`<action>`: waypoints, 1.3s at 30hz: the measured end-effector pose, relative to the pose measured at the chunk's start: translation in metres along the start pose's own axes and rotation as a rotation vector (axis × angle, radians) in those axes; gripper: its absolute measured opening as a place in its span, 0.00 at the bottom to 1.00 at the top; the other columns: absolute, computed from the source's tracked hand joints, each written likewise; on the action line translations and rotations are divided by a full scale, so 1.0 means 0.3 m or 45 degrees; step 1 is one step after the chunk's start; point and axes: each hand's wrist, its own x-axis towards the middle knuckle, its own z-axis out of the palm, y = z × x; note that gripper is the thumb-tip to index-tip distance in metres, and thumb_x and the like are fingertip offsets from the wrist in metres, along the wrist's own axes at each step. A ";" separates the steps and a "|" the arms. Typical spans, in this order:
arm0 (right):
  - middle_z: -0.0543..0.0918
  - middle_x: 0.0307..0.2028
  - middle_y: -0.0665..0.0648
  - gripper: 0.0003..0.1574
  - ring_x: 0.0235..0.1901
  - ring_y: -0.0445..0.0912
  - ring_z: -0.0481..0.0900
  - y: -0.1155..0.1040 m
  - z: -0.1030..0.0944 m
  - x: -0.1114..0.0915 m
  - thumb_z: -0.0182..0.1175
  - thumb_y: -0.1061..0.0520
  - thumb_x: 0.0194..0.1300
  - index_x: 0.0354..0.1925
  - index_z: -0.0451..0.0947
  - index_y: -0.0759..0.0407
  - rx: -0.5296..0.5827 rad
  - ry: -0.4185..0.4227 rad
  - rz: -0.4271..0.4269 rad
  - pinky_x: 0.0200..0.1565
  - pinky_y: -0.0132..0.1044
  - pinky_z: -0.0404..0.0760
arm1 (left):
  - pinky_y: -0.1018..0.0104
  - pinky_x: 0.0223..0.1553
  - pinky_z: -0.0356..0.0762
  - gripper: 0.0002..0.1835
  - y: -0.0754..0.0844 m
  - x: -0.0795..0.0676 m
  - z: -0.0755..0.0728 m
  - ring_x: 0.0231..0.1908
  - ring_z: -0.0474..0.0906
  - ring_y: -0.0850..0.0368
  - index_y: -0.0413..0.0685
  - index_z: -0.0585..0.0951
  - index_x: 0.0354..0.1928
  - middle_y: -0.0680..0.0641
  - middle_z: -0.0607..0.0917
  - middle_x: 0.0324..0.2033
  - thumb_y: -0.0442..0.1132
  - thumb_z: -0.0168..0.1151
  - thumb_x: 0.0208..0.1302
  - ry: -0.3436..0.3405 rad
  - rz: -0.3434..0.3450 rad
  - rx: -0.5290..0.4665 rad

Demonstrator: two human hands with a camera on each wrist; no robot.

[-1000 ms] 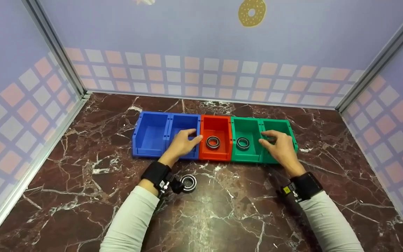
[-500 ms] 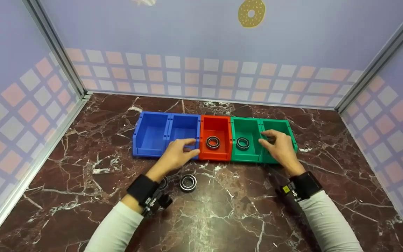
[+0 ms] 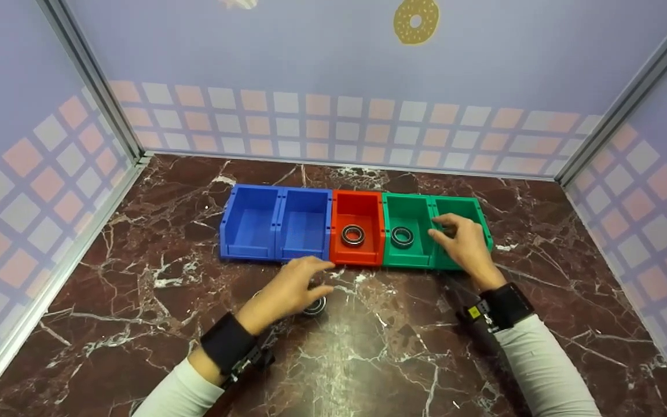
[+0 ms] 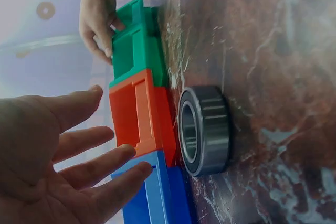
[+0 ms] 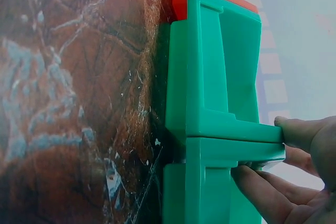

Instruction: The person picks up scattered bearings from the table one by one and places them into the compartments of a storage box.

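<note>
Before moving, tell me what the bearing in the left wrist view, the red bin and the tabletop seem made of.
Bearing: shiny metal, probably steel, by its bright reflective ring. Red bin: likely plastic, satin, by its even colour and smooth rims. Tabletop: polished stone or a marble-look sheet; veins and glare fit either.

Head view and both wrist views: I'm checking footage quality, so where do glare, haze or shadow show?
Head view: pale glare runs down the near middle of the table; left wrist view: the wall looks washed out, while the metal ring shows bright highlights; right wrist view: a dark shadow lies along the base of the green bin.
</note>
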 end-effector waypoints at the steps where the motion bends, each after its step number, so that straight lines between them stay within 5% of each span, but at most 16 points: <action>1: 0.85 0.50 0.67 0.21 0.47 0.58 0.85 -0.001 0.001 0.000 0.66 0.55 0.65 0.54 0.82 0.61 0.000 -0.001 0.000 0.50 0.52 0.84 | 0.45 0.65 0.72 0.28 0.002 -0.006 0.004 0.61 0.75 0.40 0.40 0.76 0.63 0.38 0.80 0.59 0.42 0.67 0.63 -0.020 0.004 0.011; 9: 0.86 0.49 0.67 0.20 0.47 0.59 0.86 0.001 0.004 0.004 0.66 0.56 0.64 0.54 0.82 0.61 -0.007 0.009 -0.010 0.50 0.53 0.84 | 0.44 0.68 0.68 0.32 0.007 -0.043 0.031 0.65 0.71 0.39 0.46 0.75 0.65 0.39 0.74 0.66 0.44 0.71 0.58 -0.193 -0.014 0.182; 18: 0.85 0.51 0.67 0.21 0.47 0.59 0.85 -0.001 0.006 0.002 0.66 0.55 0.65 0.55 0.81 0.60 0.009 -0.012 0.003 0.50 0.52 0.84 | 0.43 0.68 0.68 0.33 -0.003 -0.081 0.046 0.67 0.69 0.37 0.50 0.78 0.63 0.39 0.72 0.68 0.43 0.75 0.52 -0.267 0.010 0.352; 32: 0.85 0.51 0.67 0.21 0.48 0.59 0.85 0.002 0.003 0.002 0.66 0.56 0.65 0.55 0.81 0.61 0.016 -0.017 0.004 0.50 0.52 0.84 | 0.44 0.72 0.62 0.28 -0.008 -0.098 0.061 0.67 0.70 0.41 0.47 0.83 0.56 0.37 0.74 0.67 0.27 0.71 0.50 -0.204 0.077 0.366; 39: 0.85 0.51 0.67 0.21 0.48 0.59 0.85 0.003 0.002 0.004 0.66 0.56 0.65 0.54 0.81 0.61 0.016 -0.012 0.013 0.50 0.53 0.84 | 0.44 0.67 0.70 0.26 -0.017 -0.091 0.070 0.62 0.75 0.40 0.47 0.85 0.52 0.37 0.79 0.62 0.20 0.66 0.49 -0.122 0.159 0.393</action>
